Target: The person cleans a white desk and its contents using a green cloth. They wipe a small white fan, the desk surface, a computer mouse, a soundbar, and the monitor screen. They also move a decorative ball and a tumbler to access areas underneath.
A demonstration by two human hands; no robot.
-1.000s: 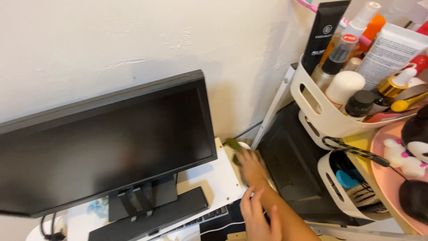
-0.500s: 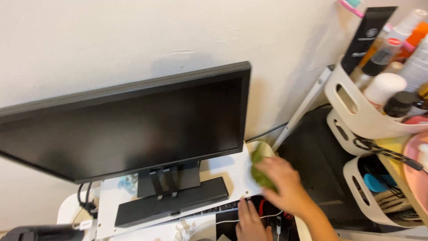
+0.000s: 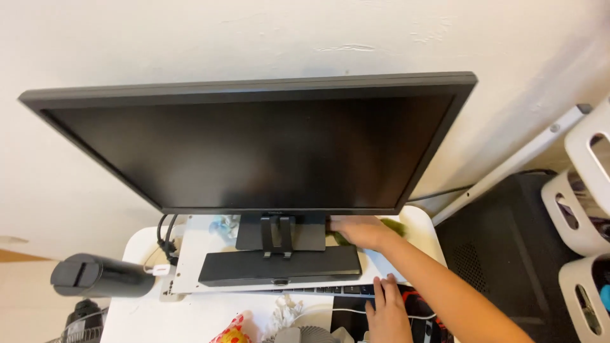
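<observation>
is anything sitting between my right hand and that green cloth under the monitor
Nothing visible does. The right hand lies flat on the green cloth on the white board, right beside the monitor stand. The left hand rests apart, by the keyboard.

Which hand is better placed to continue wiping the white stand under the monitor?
The right hand: it already presses the green cloth on the white stand beside the monitor base. The left hand rests lower, at the keyboard.
</observation>
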